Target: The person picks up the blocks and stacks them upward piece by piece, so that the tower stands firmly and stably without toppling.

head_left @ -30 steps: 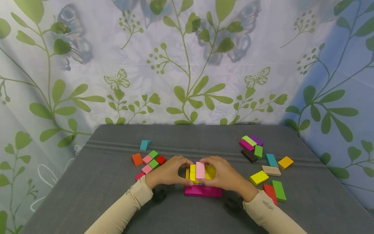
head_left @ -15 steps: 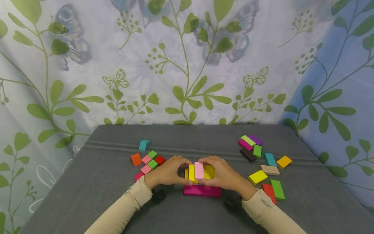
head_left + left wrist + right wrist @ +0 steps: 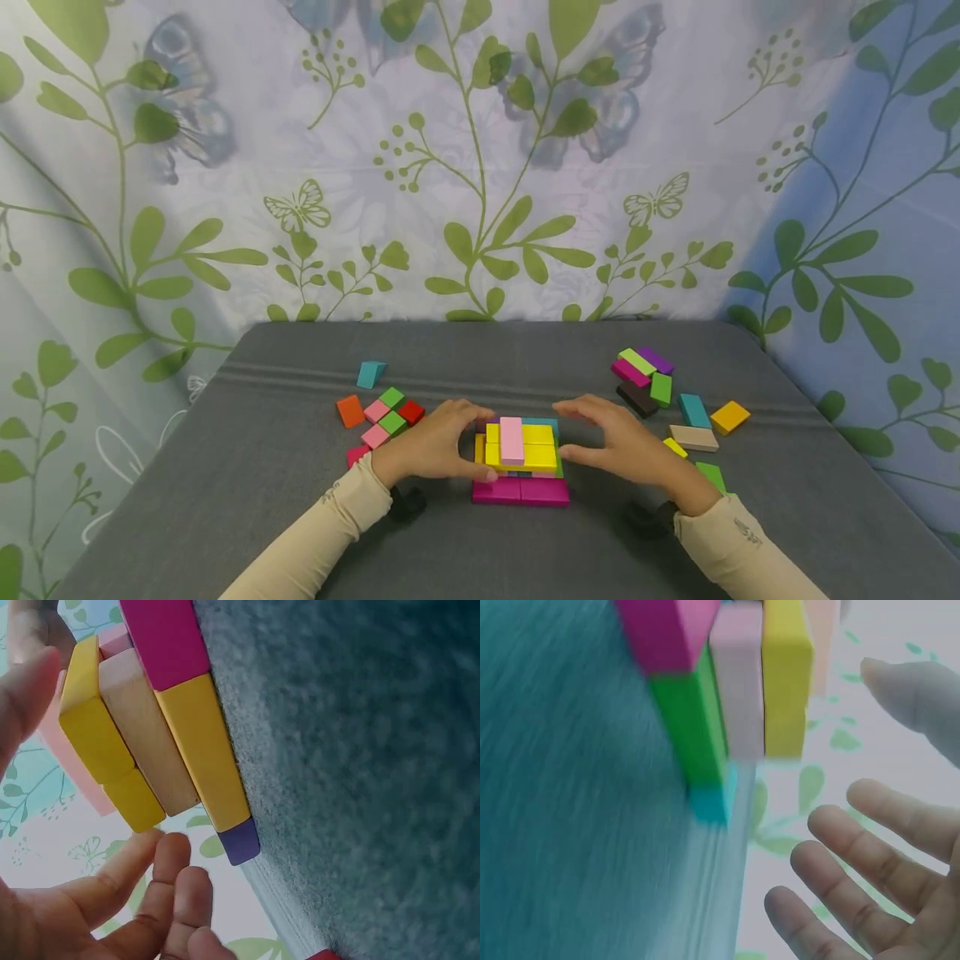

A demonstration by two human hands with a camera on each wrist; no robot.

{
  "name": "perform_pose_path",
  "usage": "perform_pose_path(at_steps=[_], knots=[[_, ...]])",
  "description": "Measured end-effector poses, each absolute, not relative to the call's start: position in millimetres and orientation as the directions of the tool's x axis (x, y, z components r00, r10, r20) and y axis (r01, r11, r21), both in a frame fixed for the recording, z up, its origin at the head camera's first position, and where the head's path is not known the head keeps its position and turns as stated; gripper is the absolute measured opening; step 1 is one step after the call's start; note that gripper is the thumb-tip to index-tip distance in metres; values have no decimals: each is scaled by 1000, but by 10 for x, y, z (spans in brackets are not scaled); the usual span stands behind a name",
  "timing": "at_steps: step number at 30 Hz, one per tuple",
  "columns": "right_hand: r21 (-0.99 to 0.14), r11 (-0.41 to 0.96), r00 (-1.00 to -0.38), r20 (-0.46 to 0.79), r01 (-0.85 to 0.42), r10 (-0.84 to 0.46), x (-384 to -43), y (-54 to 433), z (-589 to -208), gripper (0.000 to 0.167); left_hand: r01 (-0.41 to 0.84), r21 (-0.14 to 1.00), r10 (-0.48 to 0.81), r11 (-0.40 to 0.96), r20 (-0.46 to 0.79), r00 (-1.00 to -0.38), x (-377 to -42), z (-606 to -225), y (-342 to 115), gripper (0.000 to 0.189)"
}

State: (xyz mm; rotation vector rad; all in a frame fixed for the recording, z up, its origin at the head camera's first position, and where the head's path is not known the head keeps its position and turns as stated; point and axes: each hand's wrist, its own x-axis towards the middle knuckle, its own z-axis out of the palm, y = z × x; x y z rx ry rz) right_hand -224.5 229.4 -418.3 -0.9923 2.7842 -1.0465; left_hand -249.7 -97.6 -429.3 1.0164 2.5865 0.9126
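The table is bearing the stack between my hands, the wider bottom probably giving its upper layers steady footing. My right hand is hovering just beside the stack, fingers spread and released. My left hand is curving loosely along the other side, grasping nothing, perhaps guarding the layers; whether a fingertip is touching, I'm unable to say. On top, the yellow blocks are lying side by side, and the pink block is resting across their seam, seemingly bridging them.
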Motion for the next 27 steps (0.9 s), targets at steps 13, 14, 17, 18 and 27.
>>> perform_pose_path(at_steps=[13, 14, 17, 18, 27], knots=[[-559, 696, -890, 222, -451, -399, -2024, 3117, -4223, 41, 557, 640, 654, 529, 111, -748, -2454, -4282, -882, 78], [-552, 711, -899, 215, -435, -382, -2010, 3164, -4229, 41, 560, 637, 653, 531, 115, -749, -2452, -4284, -879, 77], [-510, 770, -923, 195, -383, -331, -1982, 3287, -4228, 41, 562, 634, 649, 531, 121, -751, -2450, -4284, -873, 76], [-490, 793, -932, 182, -363, -313, -1976, 3319, -4223, 41, 564, 633, 648, 531, 125, -751, -2448, -4283, -872, 76], [-370, 907, -978, 14, -200, -210, -1964, 3403, -4218, 51, 568, 615, 641, 547, 128, -756, -2459, -4268, -846, 72]])
